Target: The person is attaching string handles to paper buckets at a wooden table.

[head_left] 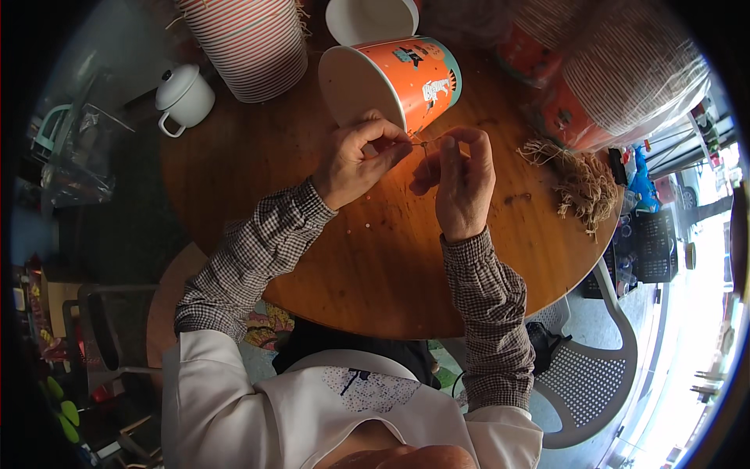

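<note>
My left hand [361, 158] pinches a thin brown string [422, 144] between thumb and fingertips. On the other side my right hand [466, 178] has its fingers closed on the same string, with a small knot or loop showing between the two hands. Just beyond them an orange paper bucket [426, 82] lies tilted on its side, its round white end turned to the left. The string runs close to the bucket's near edge; whether it is fastened there I cannot tell. A loose bundle of similar strings [586, 187] lies at the table's right side.
The round wooden table [375, 281] bears a tall stack of nested buckets [254, 51] at the far left and plastic-wrapped buckets [605, 86] at the far right. Another white bucket [371, 22] lies behind. A lidded white pot [186, 98] stands left; a grey chair [590, 383] is near right.
</note>
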Motion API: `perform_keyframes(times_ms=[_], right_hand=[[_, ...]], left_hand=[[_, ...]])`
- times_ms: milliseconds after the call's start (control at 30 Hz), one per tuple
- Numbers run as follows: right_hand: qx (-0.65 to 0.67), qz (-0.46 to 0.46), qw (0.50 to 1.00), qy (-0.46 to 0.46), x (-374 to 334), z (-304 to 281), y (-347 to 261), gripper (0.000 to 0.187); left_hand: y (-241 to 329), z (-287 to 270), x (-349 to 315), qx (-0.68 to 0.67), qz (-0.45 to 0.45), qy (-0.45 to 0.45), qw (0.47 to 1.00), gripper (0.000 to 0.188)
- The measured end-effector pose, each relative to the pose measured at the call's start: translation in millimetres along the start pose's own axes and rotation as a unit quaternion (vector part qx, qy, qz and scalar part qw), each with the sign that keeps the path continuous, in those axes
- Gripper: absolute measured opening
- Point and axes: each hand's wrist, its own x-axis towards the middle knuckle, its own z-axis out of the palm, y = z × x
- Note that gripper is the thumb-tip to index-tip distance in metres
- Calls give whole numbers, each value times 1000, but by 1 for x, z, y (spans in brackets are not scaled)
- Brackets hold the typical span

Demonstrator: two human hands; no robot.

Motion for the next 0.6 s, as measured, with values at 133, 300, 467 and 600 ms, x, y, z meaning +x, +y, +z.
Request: perform_keyframes(times_ms=[133,300,467,600], right_hand=[[-21,-27,999,1,2,0,5,8],[-30,-61,997,32,3,-3,10,7],[-17,-99,994,44,3,-1,16,6],[-26,-97,995,9,8,-6,16,5]], left_hand=[[4,-3,0,17,0,1,1000,7],[1,-2,-1,57,14,-2,998,9],[2,2,-3,51,9,-16,999,10],[-7,2,-3,50,24,-16,998,11]])
